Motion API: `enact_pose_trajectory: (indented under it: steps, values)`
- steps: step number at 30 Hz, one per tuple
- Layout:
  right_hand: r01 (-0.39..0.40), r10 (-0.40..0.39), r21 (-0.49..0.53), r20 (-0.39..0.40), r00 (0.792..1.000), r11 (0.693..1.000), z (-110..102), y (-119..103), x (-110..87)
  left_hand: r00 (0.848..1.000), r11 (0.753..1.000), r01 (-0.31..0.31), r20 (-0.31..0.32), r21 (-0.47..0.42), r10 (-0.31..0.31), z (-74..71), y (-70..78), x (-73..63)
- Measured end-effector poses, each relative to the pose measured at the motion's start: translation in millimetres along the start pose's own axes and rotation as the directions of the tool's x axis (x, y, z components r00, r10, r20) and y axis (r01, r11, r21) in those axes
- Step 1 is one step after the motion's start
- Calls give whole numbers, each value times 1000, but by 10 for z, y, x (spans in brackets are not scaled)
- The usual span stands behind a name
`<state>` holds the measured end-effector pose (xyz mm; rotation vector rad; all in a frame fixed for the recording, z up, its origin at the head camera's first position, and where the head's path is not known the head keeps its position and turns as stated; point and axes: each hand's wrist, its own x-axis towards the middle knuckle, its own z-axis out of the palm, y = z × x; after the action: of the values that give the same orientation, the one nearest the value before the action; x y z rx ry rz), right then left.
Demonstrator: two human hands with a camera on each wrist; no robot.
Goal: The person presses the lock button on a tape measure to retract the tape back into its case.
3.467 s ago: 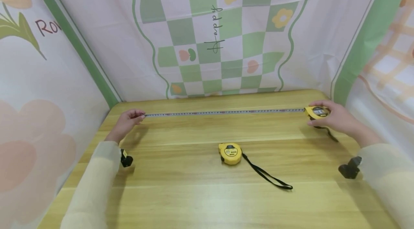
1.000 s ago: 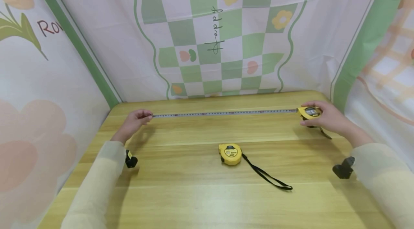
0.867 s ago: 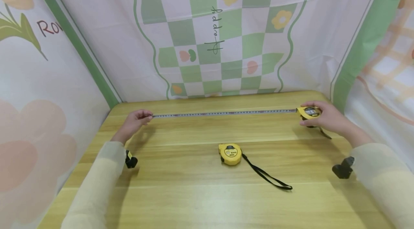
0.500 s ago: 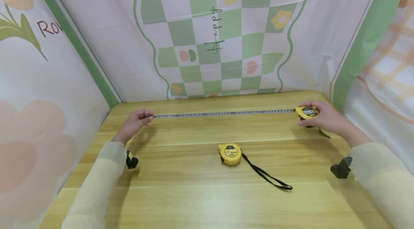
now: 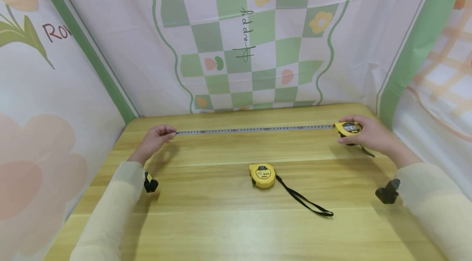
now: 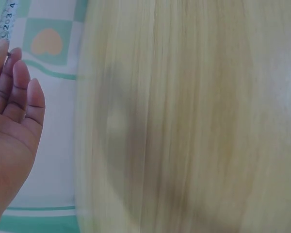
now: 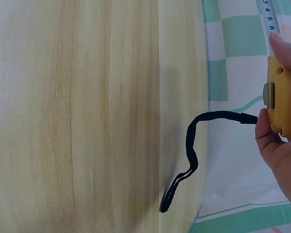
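Note:
My right hand grips the yellow case of a tape measure above the far right of the table. From its mouth the metal blade runs out straight to the left. At the other end my left hand pinches the blade's tip between thumb and finger. In the left wrist view the blade's end shows printed numbers beside the thumb. A black wrist strap hangs from the held case in the right wrist view. A second yellow tape measure lies on the table in front, its blade not showing.
The second tape measure's black strap trails across the wooden table toward the front right. Patterned cloth hangs behind the table and along both sides. A black camera sits at the right wrist, another at the left.
Over these seconds the right hand has moved left with the case and the left hand a little right, so the drawn-out blade is shorter. The tape measure on the table has not moved.

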<state>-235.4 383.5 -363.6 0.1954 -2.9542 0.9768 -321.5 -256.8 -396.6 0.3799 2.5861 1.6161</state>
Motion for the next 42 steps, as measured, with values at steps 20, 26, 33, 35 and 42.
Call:
enact_pose_trajectory:
  steps: [20,26,33,35,42]
  values:
    - [8,-8,2,1,1000,1000,34,-27,46,1000,1000,-23,5,-14,23,36,15,29]
    - [12,-12,6,1,1000,1000,40,-26,49,1000,1000,-14,5,-4,14,45,12,31]
    - [26,-26,5,-1,1000,1000,50,-42,49,1000,1000,-1,9,11,1,49,26,36]
    - [27,-27,7,-1,1000,1000,54,-45,50,1000,1000,3,14,6,-3,54,49,30]
    - [30,-30,4,-3,1000,1000,64,-24,57,1000,1000,2,28,-6,-2,75,115,-3]
